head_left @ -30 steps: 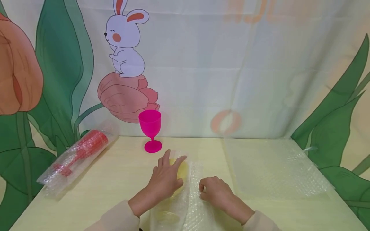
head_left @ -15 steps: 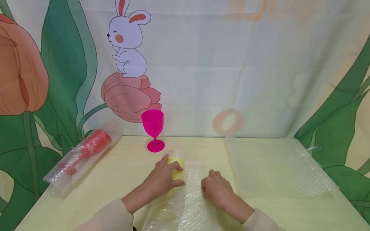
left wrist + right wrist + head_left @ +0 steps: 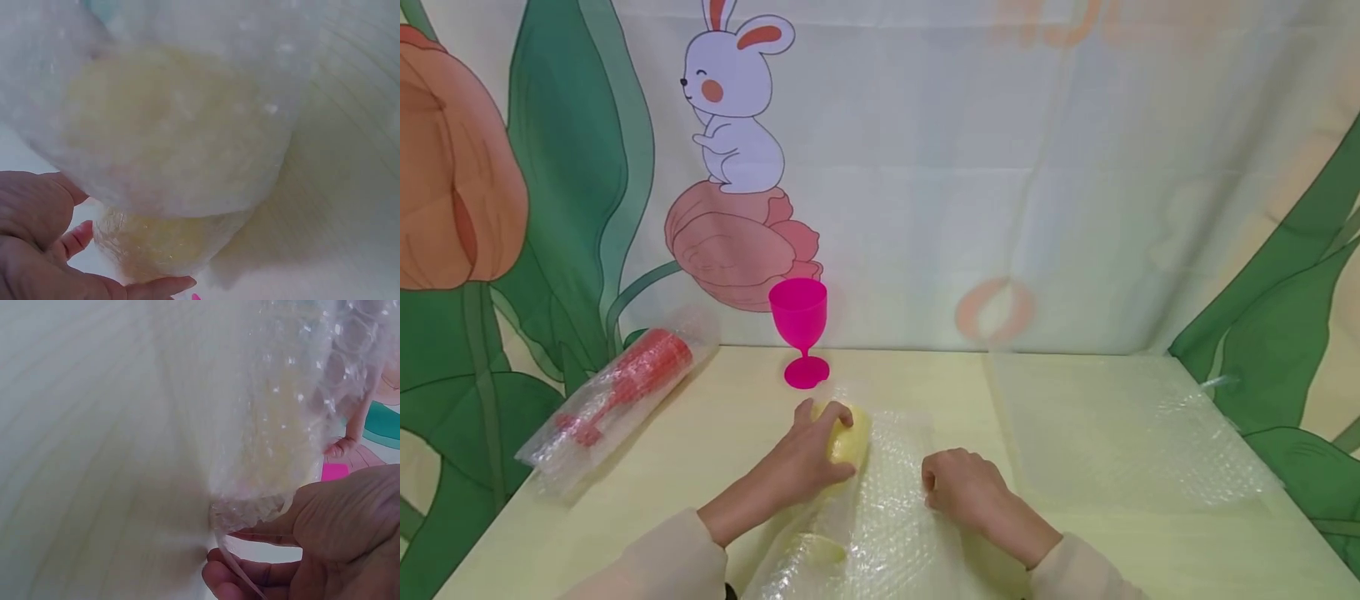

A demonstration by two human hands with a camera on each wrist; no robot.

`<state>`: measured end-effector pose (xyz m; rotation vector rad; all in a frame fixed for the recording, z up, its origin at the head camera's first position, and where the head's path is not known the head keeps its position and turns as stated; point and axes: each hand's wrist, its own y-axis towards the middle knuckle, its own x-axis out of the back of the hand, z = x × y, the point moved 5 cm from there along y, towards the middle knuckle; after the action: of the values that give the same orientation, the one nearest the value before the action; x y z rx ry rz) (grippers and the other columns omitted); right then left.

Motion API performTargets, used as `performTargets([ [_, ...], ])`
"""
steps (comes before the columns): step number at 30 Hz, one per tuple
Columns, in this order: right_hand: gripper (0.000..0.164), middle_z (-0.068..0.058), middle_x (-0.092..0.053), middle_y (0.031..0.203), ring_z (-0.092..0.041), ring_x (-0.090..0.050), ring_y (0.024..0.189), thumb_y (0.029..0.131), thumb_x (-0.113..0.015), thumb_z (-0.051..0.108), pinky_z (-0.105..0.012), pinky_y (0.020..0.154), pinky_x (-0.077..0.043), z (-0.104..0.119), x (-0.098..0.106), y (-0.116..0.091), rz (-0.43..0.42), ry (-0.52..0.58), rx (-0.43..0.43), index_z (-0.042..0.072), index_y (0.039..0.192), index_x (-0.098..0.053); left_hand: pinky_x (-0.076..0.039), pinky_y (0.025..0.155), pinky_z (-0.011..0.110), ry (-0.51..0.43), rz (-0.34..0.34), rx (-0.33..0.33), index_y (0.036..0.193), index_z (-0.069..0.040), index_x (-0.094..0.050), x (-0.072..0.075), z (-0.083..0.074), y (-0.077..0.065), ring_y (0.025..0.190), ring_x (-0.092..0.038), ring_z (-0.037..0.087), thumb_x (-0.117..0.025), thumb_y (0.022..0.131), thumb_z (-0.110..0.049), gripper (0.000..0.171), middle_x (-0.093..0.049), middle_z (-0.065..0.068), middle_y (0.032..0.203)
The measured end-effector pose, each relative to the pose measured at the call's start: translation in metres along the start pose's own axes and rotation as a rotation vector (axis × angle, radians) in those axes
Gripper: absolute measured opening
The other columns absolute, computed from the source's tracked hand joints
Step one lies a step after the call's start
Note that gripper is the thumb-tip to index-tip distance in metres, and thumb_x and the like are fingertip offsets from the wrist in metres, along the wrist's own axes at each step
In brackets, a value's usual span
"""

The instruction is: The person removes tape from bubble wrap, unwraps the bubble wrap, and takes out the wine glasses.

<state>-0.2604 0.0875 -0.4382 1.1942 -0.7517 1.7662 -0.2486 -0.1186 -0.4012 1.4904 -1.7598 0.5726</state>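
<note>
Rabbit-print backdrop (image 3: 887, 192), pale table (image 3: 677, 467), hands (image 3: 805, 458) (image 3: 962, 485) gripping bubble wrap (image 3: 891, 492), yellow goblet (image 3: 853, 437) inside

A pale, wood-grained counter (image 3: 737, 417) stands against a creased, off-white fabric backdrop (image 3: 910, 167). Printed on its left side, a white rabbit (image 3: 741, 150) sits on a pink flower (image 3: 733, 242) beside a large orange tulip (image 3: 456, 158). Broad green leaves (image 3: 568, 150) frame both edges. The light is soft.
</note>
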Motion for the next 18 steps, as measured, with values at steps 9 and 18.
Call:
performTargets([
  [9,0.021,0.003,-0.062,0.079,-0.016,-0.052,0.067,0.083,-0.082,0.007,-0.037,0.054,-0.045,-0.001,0.000,0.001,-0.004,-0.019,-0.012,0.015,0.078,-0.064,-0.052,0.089,0.058,0.063,-0.031,-0.014,0.114,-0.014,-0.052,0.010,0.010,-0.005,0.136,-0.039,0.056,-0.083,0.080,-0.012,0.046,-0.037,0.037,0.142],
  [18,0.019,0.003,-0.064,0.080,-0.017,-0.052,0.066,0.084,-0.079,0.006,-0.037,0.055,-0.044,-0.003,0.000,-0.001,0.016,-0.011,-0.022,0.015,0.080,-0.063,-0.049,0.094,0.063,0.086,0.064,-0.065,0.131,-0.011,-0.058,0.023,0.013,-0.006,0.137,-0.038,0.055,-0.076,0.084,-0.004,0.051,-0.039,0.036,0.145],
])
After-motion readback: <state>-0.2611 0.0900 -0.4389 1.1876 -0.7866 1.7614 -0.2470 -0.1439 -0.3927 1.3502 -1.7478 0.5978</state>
